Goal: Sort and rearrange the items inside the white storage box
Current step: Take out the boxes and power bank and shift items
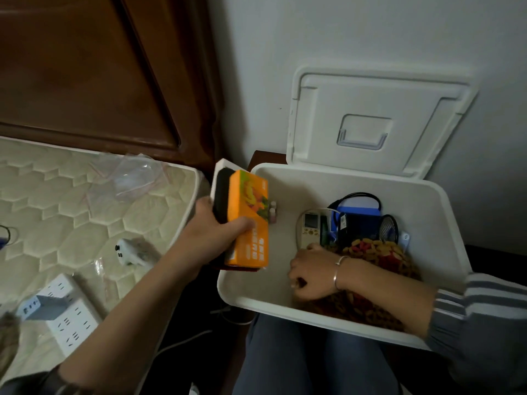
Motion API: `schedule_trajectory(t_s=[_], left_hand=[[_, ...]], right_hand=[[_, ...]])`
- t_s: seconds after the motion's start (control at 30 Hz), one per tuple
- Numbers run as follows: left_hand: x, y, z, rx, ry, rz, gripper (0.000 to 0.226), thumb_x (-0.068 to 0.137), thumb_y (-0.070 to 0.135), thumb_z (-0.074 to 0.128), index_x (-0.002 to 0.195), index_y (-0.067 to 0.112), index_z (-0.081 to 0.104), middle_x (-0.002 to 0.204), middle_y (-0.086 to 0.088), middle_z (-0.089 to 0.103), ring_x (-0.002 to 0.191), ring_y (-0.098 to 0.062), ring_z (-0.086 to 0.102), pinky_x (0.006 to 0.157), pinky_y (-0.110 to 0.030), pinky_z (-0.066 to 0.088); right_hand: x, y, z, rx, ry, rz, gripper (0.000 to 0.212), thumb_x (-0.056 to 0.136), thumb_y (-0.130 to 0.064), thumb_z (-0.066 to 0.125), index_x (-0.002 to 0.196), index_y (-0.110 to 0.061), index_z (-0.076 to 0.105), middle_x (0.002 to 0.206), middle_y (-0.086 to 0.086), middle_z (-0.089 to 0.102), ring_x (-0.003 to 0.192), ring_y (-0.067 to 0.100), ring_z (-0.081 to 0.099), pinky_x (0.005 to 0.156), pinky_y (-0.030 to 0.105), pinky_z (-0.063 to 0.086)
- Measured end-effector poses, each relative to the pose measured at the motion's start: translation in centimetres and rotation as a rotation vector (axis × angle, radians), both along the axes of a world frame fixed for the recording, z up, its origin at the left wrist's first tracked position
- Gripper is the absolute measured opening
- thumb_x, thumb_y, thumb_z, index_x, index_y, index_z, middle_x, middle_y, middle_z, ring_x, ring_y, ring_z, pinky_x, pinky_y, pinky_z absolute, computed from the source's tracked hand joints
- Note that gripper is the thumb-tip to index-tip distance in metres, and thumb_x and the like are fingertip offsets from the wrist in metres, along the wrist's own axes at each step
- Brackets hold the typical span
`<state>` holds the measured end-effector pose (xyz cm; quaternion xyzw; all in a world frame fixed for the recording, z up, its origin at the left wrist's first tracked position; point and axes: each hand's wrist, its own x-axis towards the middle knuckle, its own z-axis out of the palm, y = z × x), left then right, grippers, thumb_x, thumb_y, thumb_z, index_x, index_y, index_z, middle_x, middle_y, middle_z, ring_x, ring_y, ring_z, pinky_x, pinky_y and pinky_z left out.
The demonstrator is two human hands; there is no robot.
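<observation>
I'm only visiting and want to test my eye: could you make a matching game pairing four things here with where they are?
Things:
1. orange box
2. remote control
3. power strip
4. lid

Places:
A. on the mattress
B. leaning open against the wall
C. gripped in the left hand
D. inside the white storage box

Pairs: 1-C, 2-D, 3-A, 4-B

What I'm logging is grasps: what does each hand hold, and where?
Left hand grips the stacked boxes around their middle, thumb on the orange front. Right hand: cannot tell.
</observation>
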<state>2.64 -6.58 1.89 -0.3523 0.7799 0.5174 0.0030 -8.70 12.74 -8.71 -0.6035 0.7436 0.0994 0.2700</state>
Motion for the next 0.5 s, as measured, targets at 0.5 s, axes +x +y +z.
schedule_trajectory(t_s=[0.5], left_hand=[[-2.4, 8.4, -5.7, -0.639, -0.519, -0.377, 0.108, 0.081, 0.055, 0.061, 0.152, 0.013, -0.009, 0.141, -0.017, 0.037, 0.124, -0.032, 0.047, 0.094, -0.04, 0.045]], right_hand=[[-1.1, 6.2, 1.5, -0.332, -0.213, -0.424, 0.021, 0.086, -0.037, 0.051, 0.082, -0.017, 0.057, 0.088, -0.003, 0.052, 0.087, 0.011, 0.048, 0.08, 0.035, 0.048]])
